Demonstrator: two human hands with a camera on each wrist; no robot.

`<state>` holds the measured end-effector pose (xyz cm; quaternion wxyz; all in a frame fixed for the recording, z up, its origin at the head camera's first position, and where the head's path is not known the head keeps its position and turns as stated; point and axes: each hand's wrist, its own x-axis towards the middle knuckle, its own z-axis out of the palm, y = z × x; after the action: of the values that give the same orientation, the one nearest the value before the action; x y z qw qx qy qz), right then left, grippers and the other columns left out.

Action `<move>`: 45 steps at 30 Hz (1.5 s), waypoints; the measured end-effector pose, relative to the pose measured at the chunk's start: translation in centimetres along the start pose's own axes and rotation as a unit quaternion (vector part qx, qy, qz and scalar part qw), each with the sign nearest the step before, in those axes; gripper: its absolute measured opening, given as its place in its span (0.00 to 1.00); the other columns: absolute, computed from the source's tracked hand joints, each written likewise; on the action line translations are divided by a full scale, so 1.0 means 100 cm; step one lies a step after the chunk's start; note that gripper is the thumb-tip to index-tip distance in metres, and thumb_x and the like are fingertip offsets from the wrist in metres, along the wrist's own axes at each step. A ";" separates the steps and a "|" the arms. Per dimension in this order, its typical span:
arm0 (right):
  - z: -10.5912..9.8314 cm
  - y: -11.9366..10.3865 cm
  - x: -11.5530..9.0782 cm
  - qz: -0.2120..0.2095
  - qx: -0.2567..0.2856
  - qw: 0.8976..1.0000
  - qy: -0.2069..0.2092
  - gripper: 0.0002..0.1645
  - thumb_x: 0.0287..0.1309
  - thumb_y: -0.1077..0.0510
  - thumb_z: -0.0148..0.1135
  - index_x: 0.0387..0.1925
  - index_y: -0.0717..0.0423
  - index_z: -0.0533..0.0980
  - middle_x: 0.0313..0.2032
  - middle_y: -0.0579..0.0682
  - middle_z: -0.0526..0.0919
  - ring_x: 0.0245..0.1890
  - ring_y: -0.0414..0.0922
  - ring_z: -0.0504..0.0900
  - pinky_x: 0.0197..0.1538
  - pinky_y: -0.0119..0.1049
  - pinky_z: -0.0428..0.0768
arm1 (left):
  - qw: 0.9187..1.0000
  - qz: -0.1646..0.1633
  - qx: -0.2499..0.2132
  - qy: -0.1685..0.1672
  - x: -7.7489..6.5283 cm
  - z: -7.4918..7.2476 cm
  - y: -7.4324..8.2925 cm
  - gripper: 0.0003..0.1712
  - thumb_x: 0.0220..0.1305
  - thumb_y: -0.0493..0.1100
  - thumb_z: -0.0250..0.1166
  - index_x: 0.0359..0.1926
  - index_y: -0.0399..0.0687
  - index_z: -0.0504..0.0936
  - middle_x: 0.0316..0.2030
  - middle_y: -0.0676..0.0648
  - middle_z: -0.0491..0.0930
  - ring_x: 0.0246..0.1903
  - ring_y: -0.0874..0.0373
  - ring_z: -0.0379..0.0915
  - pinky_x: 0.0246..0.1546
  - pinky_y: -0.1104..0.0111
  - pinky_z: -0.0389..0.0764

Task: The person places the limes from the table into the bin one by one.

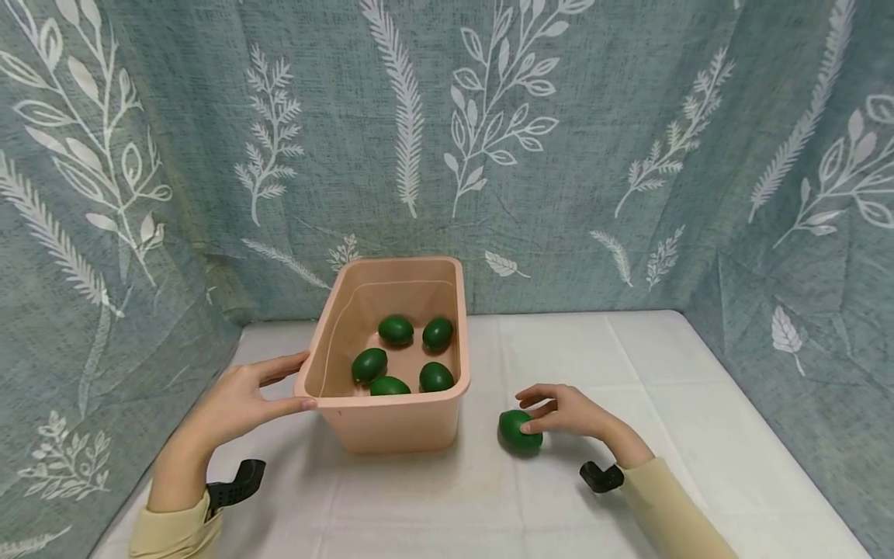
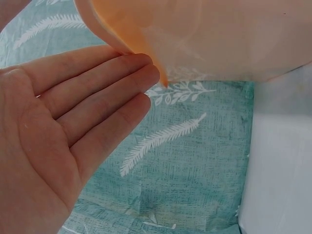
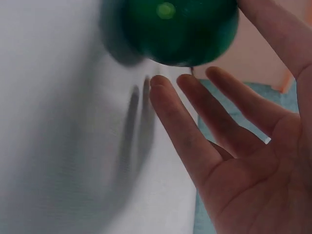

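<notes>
In the head view, a dark green, oval lime point(image 1: 520, 433) lies on the white table to the right of the bin. My right hand point(image 1: 569, 411) is at it, thumb touching its side and fingers spread above and beyond it. The right wrist view shows this lime point(image 3: 180, 29) with gaps between it and the fingertips point(image 3: 160, 83). A peach-coloured plastic bin point(image 1: 398, 425) stands upright with several limes point(image 1: 396, 331) on its floor. At its front left corner my left hand point(image 1: 233, 400) touches the rim, fingers nearly straight, as the left wrist view shows too.
A white cloth point(image 1: 559, 349) covers the table. Blue-green curtains with white leaf prints point(image 1: 503, 116) rise behind it and along both sides. Black wrist-worn devices point(image 1: 240, 483) sit under both wrists, below cream sleeves.
</notes>
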<state>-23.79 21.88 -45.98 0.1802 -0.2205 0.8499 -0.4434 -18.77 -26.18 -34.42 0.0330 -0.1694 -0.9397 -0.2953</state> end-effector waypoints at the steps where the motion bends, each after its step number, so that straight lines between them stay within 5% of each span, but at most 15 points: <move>1: 0.001 0.000 -0.001 0.001 -0.003 1.000 -0.004 0.35 0.52 0.45 0.70 0.60 0.53 0.72 0.56 0.54 0.77 0.53 0.49 0.80 0.53 0.43 0.79 | 1.000 0.001 -0.002 -0.001 0.000 0.000 0.000 0.41 0.54 0.62 0.68 0.66 0.52 0.70 0.61 0.46 0.73 0.57 0.40 0.72 0.51 0.44 0.75; 16: 0.010 -0.006 -0.003 0.043 0.050 0.998 -0.024 0.29 0.49 0.49 0.72 0.54 0.50 0.77 0.52 0.54 0.78 0.50 0.50 0.80 0.35 0.39 0.84 | 1.000 0.000 -0.009 -0.007 0.002 -0.001 0.000 0.41 0.55 0.61 0.68 0.67 0.52 0.69 0.62 0.45 0.72 0.58 0.39 0.71 0.52 0.44 0.75; 29: -0.007 -0.012 -0.002 0.006 0.025 1.000 0.000 0.28 0.50 0.50 0.71 0.54 0.49 0.77 0.55 0.55 0.78 0.51 0.52 0.80 0.42 0.38 0.82 | 1.000 0.003 -0.009 -0.006 0.003 -0.002 -0.001 0.41 0.55 0.61 0.68 0.66 0.52 0.70 0.62 0.46 0.72 0.57 0.39 0.72 0.51 0.44 0.75; 45: -0.052 -0.051 0.015 -0.023 0.001 1.000 0.021 0.30 0.52 0.50 0.70 0.57 0.51 0.76 0.55 0.55 0.78 0.53 0.53 0.80 0.45 0.38 0.82 | 1.000 0.002 -0.009 -0.011 0.005 -0.002 -0.003 0.42 0.55 0.62 0.67 0.67 0.51 0.69 0.62 0.45 0.72 0.58 0.39 0.71 0.52 0.44 0.75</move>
<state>-26.52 22.00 -39.04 0.1524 -0.2307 0.8474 -0.4532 -19.31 -26.41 -34.30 0.0220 -0.1744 -0.9370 -0.3020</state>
